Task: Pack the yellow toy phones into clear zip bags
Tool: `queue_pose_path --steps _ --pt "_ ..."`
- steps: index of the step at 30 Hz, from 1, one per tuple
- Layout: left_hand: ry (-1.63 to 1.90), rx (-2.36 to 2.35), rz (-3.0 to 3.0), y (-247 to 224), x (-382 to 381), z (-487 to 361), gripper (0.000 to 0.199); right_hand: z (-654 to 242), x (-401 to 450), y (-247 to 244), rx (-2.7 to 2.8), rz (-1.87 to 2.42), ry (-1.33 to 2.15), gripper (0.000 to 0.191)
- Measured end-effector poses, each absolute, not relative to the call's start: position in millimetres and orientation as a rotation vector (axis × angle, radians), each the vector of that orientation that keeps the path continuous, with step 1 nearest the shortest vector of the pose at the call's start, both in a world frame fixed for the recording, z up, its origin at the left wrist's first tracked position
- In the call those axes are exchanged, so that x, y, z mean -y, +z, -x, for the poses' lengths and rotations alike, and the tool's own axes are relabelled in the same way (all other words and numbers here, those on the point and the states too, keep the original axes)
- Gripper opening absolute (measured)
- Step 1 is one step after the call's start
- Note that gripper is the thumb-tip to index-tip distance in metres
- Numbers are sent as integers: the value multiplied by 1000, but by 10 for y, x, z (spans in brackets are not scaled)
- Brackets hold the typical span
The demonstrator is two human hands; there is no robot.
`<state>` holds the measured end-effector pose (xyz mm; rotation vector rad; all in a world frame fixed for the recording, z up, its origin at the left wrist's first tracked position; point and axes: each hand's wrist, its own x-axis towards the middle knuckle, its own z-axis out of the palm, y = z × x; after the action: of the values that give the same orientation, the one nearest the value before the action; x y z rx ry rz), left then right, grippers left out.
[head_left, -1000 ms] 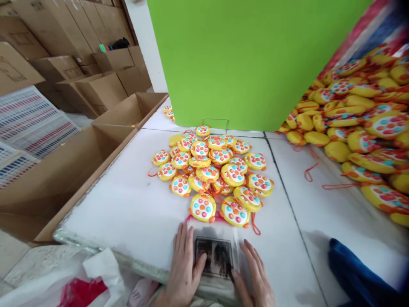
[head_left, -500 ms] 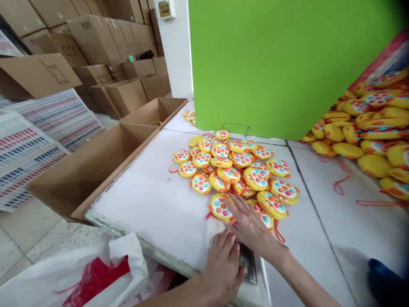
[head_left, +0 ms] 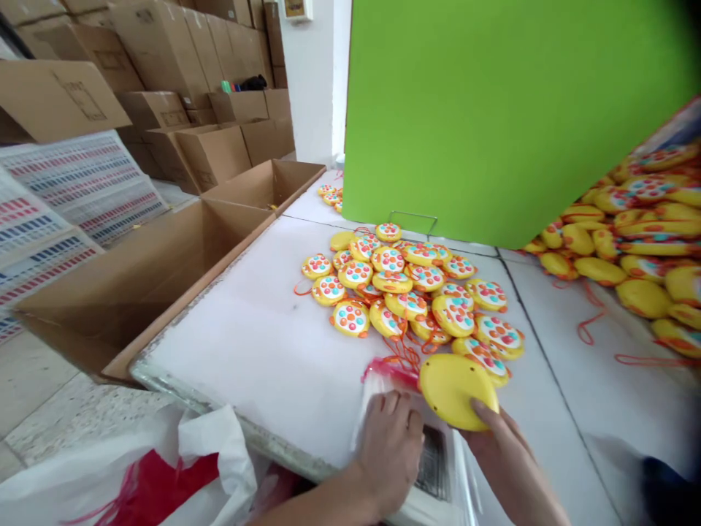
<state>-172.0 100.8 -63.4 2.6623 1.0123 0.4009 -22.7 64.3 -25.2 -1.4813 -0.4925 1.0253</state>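
My right hand [head_left: 507, 453] grips a round yellow toy [head_left: 458, 391] by its lower right edge, thumb on top. Its plain yellow side with small dark holes faces me, and an orange cord hangs at its far side. My left hand [head_left: 390, 446] has its fingers bent and pressed onto a clear plastic bag [head_left: 391, 374] with a pinkish-red top edge. That bag lies on the table's near corner, close by the toy's left side. Beyond both hands is a heap of similar yellow toys [head_left: 408, 281] with coloured dots on white faces.
Open cardboard boxes [head_left: 136, 274] stand along the table's left edge. A green panel [head_left: 493, 117] rises behind the heap. More yellow toys [head_left: 646, 226] are piled at right. A white bag [head_left: 219, 453] with red contents sits at lower left.
My right hand has picked up a toy from the heap's near edge and brought it toward me, turned plain side up. The bag's pinkish-red edge now shows beyond my left hand.
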Motion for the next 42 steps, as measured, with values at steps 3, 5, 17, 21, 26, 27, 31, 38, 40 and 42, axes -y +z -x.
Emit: queue_pose_path --steps 3,5,17,21,26,27,31,38,40,42 --pt "387 -963 -2657 -605 -1070 1708 23 262 -478 -254 177 1261 1208 43" --pt "389 -940 -2637 -609 -1086 1714 29 327 -411 -253 109 1206 1215 39" --pt "417 -858 -2671 -619 -1174 1687 22 444 -395 -406 149 1252 1062 48" --pt "398 -864 -2697 -611 -1147 1709 23 252 -723 -399 205 1252 976 52" --pt "403 -901 -2708 -621 -1153 1689 27 48 -924 -289 203 1247 936 52" --pt "407 -906 -2708 -625 -1164 1679 24 45 -887 -263 204 1241 943 51" --pt "439 -900 -2705 -618 -1205 1649 17 137 -575 -223 176 1218 1012 41" --pt "530 -922 -2568 -568 -1202 1678 16 281 -172 -271 69 1147 1118 56" --pt "568 -949 -2508 -573 -1202 1686 30 293 -99 -271 59 1168 1140 61" --pt "605 -923 -2453 -584 -1206 1689 46 297 -22 -284 64 1217 1183 64"
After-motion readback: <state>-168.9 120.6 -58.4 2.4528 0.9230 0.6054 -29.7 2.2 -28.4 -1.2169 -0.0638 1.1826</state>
